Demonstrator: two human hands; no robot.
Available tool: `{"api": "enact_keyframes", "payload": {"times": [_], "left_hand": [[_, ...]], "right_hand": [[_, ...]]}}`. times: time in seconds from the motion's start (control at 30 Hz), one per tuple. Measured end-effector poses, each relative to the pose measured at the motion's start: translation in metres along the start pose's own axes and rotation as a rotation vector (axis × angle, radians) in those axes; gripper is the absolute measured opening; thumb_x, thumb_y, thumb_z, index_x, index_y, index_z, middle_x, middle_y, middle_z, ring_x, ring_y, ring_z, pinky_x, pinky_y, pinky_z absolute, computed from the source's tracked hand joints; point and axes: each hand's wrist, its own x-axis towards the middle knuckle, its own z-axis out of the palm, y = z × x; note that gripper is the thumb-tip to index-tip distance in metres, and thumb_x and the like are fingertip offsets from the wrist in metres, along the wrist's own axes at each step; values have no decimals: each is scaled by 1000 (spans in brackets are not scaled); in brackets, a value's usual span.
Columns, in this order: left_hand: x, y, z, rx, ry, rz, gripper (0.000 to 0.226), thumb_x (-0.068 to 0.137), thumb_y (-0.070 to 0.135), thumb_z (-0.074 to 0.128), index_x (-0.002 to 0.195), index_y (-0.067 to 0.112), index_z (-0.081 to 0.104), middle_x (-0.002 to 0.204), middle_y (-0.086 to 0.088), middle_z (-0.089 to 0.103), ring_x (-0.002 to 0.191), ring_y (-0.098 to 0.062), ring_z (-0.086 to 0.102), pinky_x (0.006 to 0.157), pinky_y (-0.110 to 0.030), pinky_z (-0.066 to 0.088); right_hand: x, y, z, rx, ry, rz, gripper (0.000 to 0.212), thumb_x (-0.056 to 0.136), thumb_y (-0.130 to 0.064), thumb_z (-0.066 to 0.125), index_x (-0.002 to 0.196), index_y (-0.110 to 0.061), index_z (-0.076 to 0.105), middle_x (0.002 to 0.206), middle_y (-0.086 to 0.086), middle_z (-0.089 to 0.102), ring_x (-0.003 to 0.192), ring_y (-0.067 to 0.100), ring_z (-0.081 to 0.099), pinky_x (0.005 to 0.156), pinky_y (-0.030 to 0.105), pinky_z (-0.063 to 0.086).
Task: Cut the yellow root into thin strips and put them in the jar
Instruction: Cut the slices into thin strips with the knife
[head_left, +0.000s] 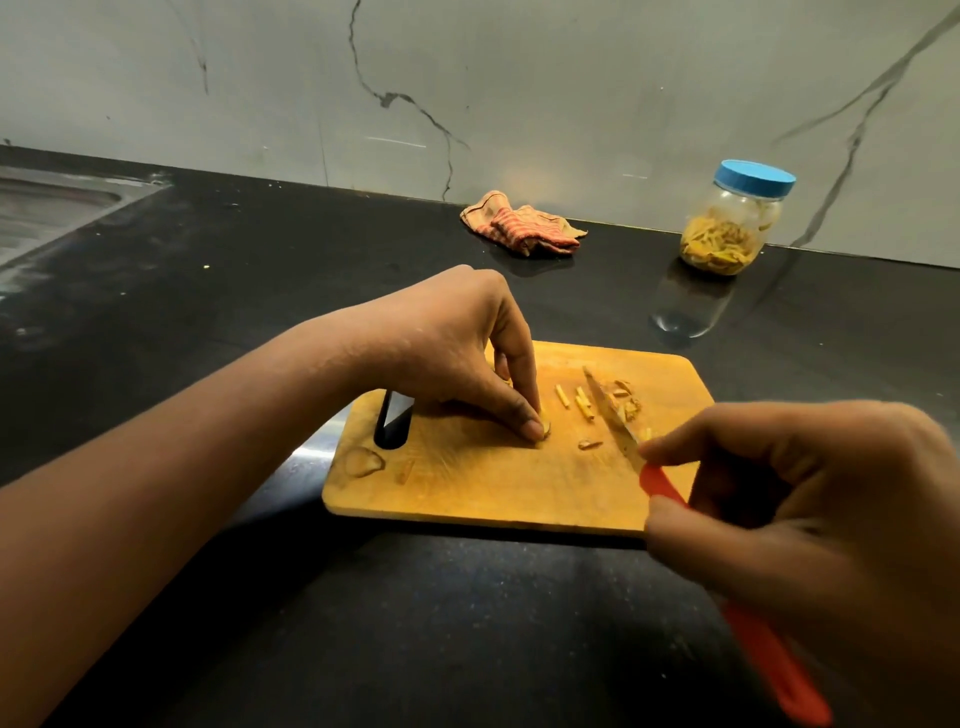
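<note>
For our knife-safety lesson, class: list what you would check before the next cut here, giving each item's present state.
1. The left hand pins the root piece on the board: ok.
2. The right hand grips the knife: ok.
3. Blade apart from the left hand: ok.
4. The jar open for the strips: not ok, blue lid on.
5. Blade sharpness: cannot tell.

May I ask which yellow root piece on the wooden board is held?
The yellow chunk pinched under the left hand; cut strips lie loose by the red-handled knife.
</note>
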Motion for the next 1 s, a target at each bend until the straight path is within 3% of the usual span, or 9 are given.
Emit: {"api": "enact_keyframes", "payload": {"times": [0.17,0.5,0.83,1.0], "left_hand": [[2,-4,2,-39,28,10,20,67,42,82,82,29,81,89,14,74,94,-4,66,80,-27,54],[2,-6,0,-79,-13,0,25,66,41,78,86,27,81,91,15,74,98,0,65,86,-23,51],[2,-5,-1,-61,-21,3,29,63,45,76,87,28,81,91,15,74,97,-2,65,87,-27,54],[1,-3,-1,-34,-21,0,18,69,40,79,84,32,79,91,17,74,97,-1,65,92,-32,54]], "right_hand": [[9,-3,-2,50,-56,17,25,61,-46,65,81,-32,71,56,-9,64,45,9,60,41,30,49],[15,-5,8,35,-169,-7,28,63,-42,69,87,-29,73,60,-9,65,53,8,63,45,24,51],[18,-5,10,-5,-193,0,31,62,-46,65,87,-30,74,70,-21,64,60,2,61,48,12,46],[25,-9,10,-48,-206,-25,36,63,-51,59,93,-34,71,57,-15,56,70,-8,58,51,10,43]]}}
